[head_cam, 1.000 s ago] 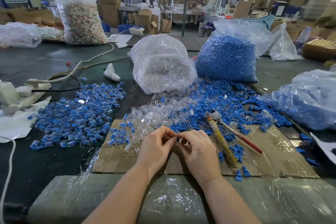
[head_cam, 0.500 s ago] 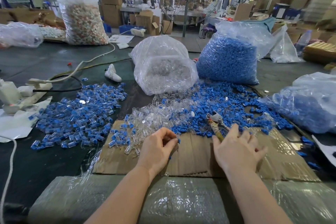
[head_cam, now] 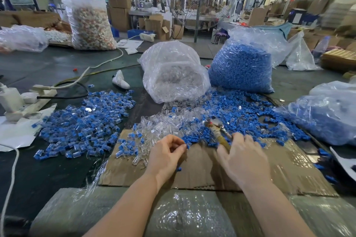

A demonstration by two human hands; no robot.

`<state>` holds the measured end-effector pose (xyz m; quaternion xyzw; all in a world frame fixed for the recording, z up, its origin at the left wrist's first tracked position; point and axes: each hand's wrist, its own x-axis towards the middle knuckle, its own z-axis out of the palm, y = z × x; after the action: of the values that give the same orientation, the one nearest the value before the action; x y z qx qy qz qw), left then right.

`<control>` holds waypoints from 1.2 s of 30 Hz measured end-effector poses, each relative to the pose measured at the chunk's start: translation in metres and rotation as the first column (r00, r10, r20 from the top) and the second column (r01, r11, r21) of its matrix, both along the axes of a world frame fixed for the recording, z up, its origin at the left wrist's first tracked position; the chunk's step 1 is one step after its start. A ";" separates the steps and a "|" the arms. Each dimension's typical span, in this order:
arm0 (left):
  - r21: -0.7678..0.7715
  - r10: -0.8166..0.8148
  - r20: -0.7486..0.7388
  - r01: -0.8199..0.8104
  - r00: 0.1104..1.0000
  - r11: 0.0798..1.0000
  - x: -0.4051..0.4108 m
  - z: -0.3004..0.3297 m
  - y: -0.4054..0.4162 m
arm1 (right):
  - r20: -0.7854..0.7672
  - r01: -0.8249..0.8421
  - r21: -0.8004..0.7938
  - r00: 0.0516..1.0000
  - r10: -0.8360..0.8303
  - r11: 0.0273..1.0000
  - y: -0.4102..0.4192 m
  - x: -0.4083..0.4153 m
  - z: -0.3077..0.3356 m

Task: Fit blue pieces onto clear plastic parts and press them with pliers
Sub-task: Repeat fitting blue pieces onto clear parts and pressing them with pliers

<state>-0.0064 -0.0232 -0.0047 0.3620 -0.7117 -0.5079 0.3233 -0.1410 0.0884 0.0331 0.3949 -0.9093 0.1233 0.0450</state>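
Blue pieces and clear plastic parts cover this bench, so let's sweep across from the left. Far left, a white power strip sits on the dark table. Beside it sprawls the pile of assembled blue-and-clear parts, well left of the hands. Moving in, a flat sheet of cardboard lies under the work area, and on its far edge rests the heap of loose clear plastic parts. Behind that heap stands the bag of clear parts, slumped open toward the person.

Now the left hand: fingers curled in, fingertips pinched together over the cardboard. What it pinches is too small to tell, though a blue fleck shows at the fingertips and another below the palm.

Rightward, the loose blue pieces spread wide beside the clear heap, spilling from the tall bag of blue pieces. The pliers lie among them, head pointing away, the yellowish handle running down under the right hand. That hand is on the handle, fingers bent over it, thumb alongside; blurred, so whether the grasp is complete I cannot tell. Far right, another bag of blue parts.
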 end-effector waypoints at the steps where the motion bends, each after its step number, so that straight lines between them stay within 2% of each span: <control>1: 0.037 0.017 -0.021 -0.016 1.000 0.999 -0.001 0.002 -0.001 | 0.108 -0.054 -0.027 0.993 0.057 0.998 -0.002 0.003 0.002; 3: 0.126 0.052 -0.071 -0.043 0.996 0.991 -0.003 0.006 -0.003 | 0.335 -0.135 -0.058 0.931 0.146 0.989 -0.004 0.010 0.008; 6: 0.294 0.106 -0.161 -0.055 0.981 0.954 -0.006 0.012 -0.004 | 0.539 -0.216 -0.105 0.808 0.238 0.971 -0.006 0.017 0.013; 9: 0.409 0.177 -0.200 -0.082 0.964 0.909 -0.009 0.014 -0.006 | 0.670 -0.225 -0.149 0.694 0.265 0.963 -0.002 0.020 0.017; 13: 0.448 0.228 -0.184 -0.125 0.956 0.885 -0.009 0.014 -0.010 | 0.784 -0.249 -0.137 0.564 0.259 0.959 0.004 0.017 0.021; 19: 0.436 0.259 -0.161 -0.167 0.952 0.884 -0.009 0.016 -0.013 | 0.833 -0.281 -0.084 0.507 0.222 0.956 0.005 0.018 0.025; 27: 0.384 0.269 -0.117 -0.207 0.956 0.900 -0.012 0.020 -0.016 | 0.854 -0.279 -0.119 0.461 0.242 0.953 0.002 0.015 0.023; 36: 0.472 0.286 -0.125 -0.197 0.950 0.859 -0.012 0.025 -0.018 | 0.861 -0.295 -0.130 0.440 0.255 0.947 0.000 0.015 0.028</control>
<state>-0.0188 -0.0415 0.0199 0.4638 -0.4877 -0.6474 0.3577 -0.1258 0.0882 0.0609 0.4212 -0.7325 0.2929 -0.4475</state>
